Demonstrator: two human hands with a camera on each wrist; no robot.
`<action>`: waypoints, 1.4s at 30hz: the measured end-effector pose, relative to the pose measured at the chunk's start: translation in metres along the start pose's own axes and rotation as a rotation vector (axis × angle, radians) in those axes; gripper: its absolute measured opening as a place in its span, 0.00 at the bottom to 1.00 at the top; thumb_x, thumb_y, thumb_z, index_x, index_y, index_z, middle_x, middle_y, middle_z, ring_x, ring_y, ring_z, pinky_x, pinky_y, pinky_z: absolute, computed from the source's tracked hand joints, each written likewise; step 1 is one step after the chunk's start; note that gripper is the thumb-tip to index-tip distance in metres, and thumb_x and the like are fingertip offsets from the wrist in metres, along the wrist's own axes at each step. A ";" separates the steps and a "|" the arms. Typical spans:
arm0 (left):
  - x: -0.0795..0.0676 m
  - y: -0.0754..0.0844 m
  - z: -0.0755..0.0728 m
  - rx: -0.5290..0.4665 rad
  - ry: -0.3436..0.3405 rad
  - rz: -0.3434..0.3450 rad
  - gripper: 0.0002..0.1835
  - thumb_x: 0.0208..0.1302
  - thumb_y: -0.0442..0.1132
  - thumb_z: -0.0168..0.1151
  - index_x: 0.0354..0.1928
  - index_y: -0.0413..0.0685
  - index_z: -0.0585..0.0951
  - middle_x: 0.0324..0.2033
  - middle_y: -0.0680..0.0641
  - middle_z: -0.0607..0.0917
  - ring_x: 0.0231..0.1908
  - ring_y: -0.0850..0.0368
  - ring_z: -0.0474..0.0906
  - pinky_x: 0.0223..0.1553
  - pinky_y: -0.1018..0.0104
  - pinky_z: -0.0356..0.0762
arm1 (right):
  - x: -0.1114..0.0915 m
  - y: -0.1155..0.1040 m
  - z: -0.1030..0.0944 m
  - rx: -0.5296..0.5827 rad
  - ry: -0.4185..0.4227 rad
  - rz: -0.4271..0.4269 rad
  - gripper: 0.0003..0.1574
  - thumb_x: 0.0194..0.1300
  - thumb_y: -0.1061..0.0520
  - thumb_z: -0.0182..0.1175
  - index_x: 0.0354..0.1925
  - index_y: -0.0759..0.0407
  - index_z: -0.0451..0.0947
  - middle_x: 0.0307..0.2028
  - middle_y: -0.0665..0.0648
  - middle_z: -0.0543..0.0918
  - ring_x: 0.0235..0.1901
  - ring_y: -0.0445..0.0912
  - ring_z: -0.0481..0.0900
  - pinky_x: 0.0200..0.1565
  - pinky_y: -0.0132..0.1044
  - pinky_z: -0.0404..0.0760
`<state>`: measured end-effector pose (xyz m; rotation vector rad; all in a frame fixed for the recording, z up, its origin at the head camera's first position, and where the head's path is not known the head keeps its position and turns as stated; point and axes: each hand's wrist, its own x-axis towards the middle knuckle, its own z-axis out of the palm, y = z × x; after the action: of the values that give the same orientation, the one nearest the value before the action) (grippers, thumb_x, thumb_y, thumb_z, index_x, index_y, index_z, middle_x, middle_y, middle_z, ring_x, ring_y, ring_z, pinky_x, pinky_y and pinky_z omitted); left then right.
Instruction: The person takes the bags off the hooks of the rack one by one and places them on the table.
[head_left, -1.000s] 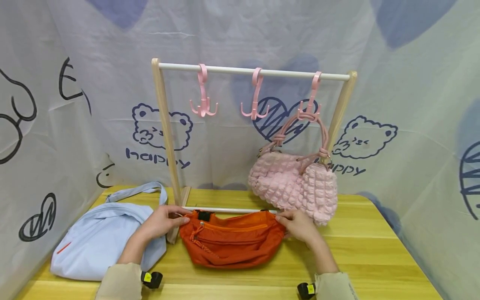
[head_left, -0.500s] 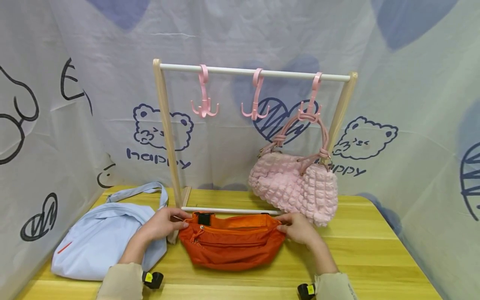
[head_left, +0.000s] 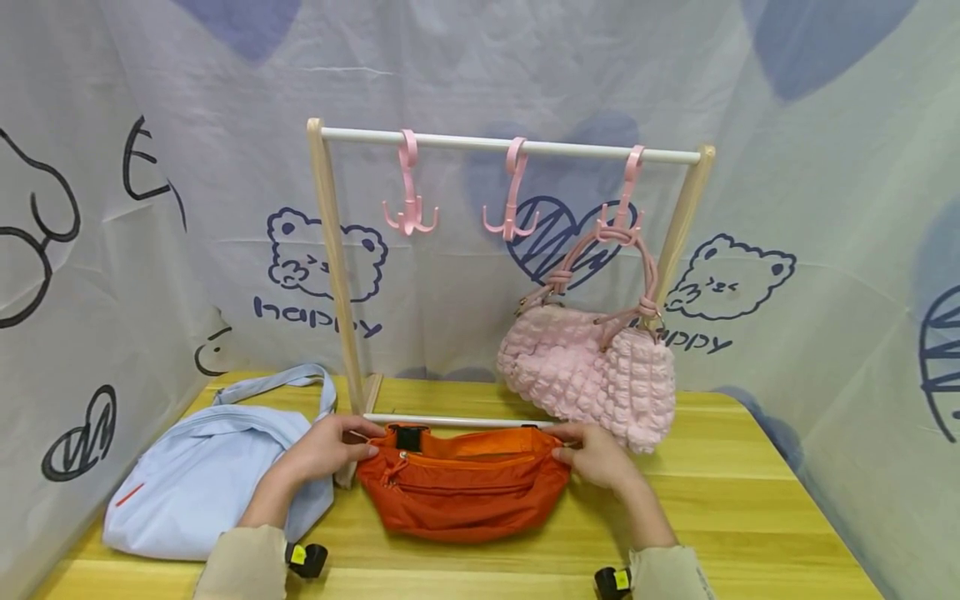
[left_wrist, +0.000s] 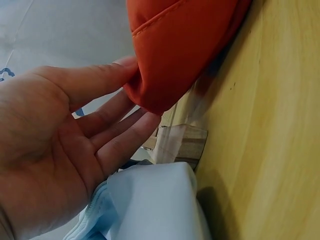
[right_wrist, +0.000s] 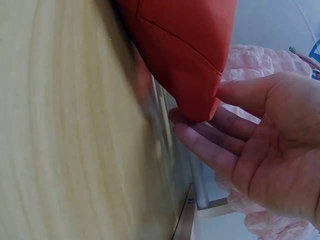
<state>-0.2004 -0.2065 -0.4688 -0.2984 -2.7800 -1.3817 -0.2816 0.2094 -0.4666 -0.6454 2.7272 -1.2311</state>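
An orange-red waist bag with a zip across its front and a black buckle stands on the table before the rack. My left hand pinches its left end between thumb and fingers, as the left wrist view shows on the bag's corner. At the other end, my right hand pinches the right corner; in the right wrist view the thumb lies on one side of the bag and the fingers on the other. The bag's back is hidden.
Behind stands a rack with a white top bar and pink hooks. A pink puffy handbag hangs from the right hook. On the left a pale blue bag lies on the wooden table, close to my left arm.
Over the last second the waist bag's top has opened out a little toward me, baring more of the strap and buckle behind. Both hands keep their hold, almost still in the last half second.
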 end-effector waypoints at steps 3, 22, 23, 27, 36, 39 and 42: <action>0.001 0.001 0.000 -0.004 0.002 0.005 0.14 0.68 0.34 0.70 0.54 0.38 0.87 0.49 0.39 0.89 0.46 0.48 0.86 0.47 0.59 0.84 | 0.000 -0.003 -0.001 -0.003 0.009 -0.015 0.20 0.68 0.65 0.67 0.58 0.58 0.86 0.55 0.62 0.87 0.57 0.58 0.81 0.63 0.59 0.75; 0.007 0.011 0.006 0.001 0.077 0.074 0.17 0.69 0.37 0.70 0.56 0.39 0.85 0.49 0.41 0.89 0.50 0.46 0.85 0.49 0.63 0.83 | 0.002 -0.020 -0.012 0.041 0.000 -0.109 0.25 0.72 0.54 0.66 0.64 0.58 0.81 0.62 0.60 0.83 0.65 0.59 0.77 0.68 0.58 0.72; 0.008 0.011 0.007 0.004 0.085 0.083 0.16 0.69 0.37 0.70 0.56 0.40 0.85 0.49 0.41 0.89 0.50 0.45 0.85 0.49 0.63 0.83 | 0.001 -0.021 -0.012 0.053 0.002 -0.111 0.24 0.72 0.54 0.66 0.64 0.57 0.81 0.62 0.59 0.83 0.65 0.58 0.77 0.67 0.57 0.73; 0.009 0.020 0.015 0.012 0.104 0.121 0.16 0.69 0.37 0.71 0.56 0.40 0.86 0.50 0.41 0.88 0.52 0.42 0.84 0.50 0.59 0.84 | -0.001 -0.026 -0.013 0.099 0.028 -0.129 0.25 0.73 0.54 0.66 0.65 0.57 0.80 0.62 0.58 0.83 0.64 0.56 0.79 0.66 0.54 0.76; 0.013 0.053 0.024 0.006 0.184 0.186 0.22 0.68 0.40 0.73 0.62 0.46 0.83 0.59 0.42 0.84 0.54 0.42 0.82 0.51 0.49 0.85 | -0.010 -0.039 -0.022 0.261 0.178 -0.256 0.24 0.76 0.58 0.62 0.66 0.62 0.79 0.62 0.63 0.83 0.59 0.58 0.83 0.58 0.34 0.82; 0.015 0.067 0.027 0.001 0.219 0.220 0.27 0.67 0.41 0.73 0.67 0.47 0.80 0.64 0.42 0.81 0.63 0.41 0.77 0.59 0.45 0.80 | -0.012 -0.044 -0.025 0.319 0.243 -0.317 0.22 0.77 0.59 0.61 0.66 0.61 0.79 0.63 0.62 0.82 0.61 0.57 0.81 0.59 0.28 0.79; 0.019 0.082 0.029 -0.019 0.255 0.253 0.32 0.66 0.41 0.74 0.71 0.48 0.76 0.68 0.42 0.78 0.67 0.41 0.73 0.62 0.43 0.77 | -0.014 -0.051 -0.029 0.386 0.308 -0.388 0.21 0.77 0.62 0.60 0.65 0.62 0.80 0.62 0.65 0.82 0.60 0.53 0.82 0.59 0.28 0.79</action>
<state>-0.2023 -0.1325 -0.4200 -0.4243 -2.4298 -1.2863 -0.2583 0.2051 -0.4112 -1.0370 2.5333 -2.0321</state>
